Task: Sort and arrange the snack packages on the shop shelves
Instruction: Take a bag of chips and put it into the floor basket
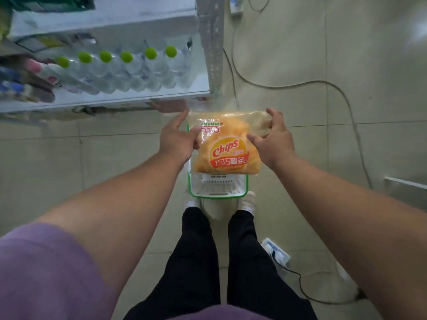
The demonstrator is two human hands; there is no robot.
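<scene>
Here, clear plastic bag of orange chips held over white green-rimmed basket on floor: left hand pinches left edge, right hand curls on right corner; 2-handed, likely lifting toward white metal shelf.

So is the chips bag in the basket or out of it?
Out: both hands, left hand and right hand, hold the chips bag above the basket.

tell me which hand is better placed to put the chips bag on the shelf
Left, probably. The left hand grips the chips bag on the side nearest the shelf, which lies up and to the left. The right hand is on the far side.
</scene>
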